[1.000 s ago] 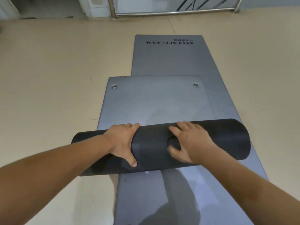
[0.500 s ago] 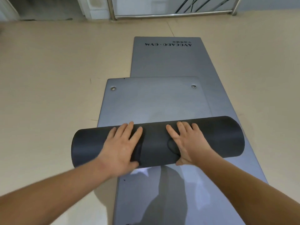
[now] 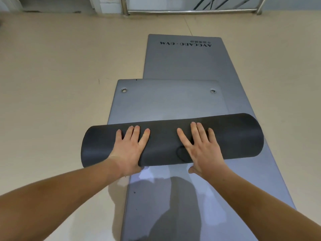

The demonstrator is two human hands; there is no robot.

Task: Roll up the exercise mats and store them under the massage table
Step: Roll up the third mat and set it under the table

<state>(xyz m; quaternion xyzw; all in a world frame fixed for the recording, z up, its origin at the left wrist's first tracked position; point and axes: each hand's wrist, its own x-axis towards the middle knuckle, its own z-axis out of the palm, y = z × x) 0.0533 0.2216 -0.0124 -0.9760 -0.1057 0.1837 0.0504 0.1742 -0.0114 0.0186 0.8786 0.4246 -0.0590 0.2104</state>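
Note:
A grey exercise mat [image 3: 166, 103] with two metal eyelets lies on the floor, its near end rolled into a thick dark roll [image 3: 232, 136] lying crosswise. My left hand [image 3: 129, 150] presses flat on the roll's left half with straight fingers. My right hand [image 3: 202, 148] presses flat on its middle-right part, fingers spread. Beneath it lies a second, longer grey mat [image 3: 187, 61] with black lettering at its far end, unrolled. No massage table is in view.
Beige floor [image 3: 60, 84] stretches to the left and right of the mats. A metal rail and glass panel [image 3: 191, 11] run along the far wall, with a white post [image 3: 107, 6] at the back left.
The roll has moved away from me along the mat and grown thicker. Both hands went from curled over the roll to flat on top with straight fingers.

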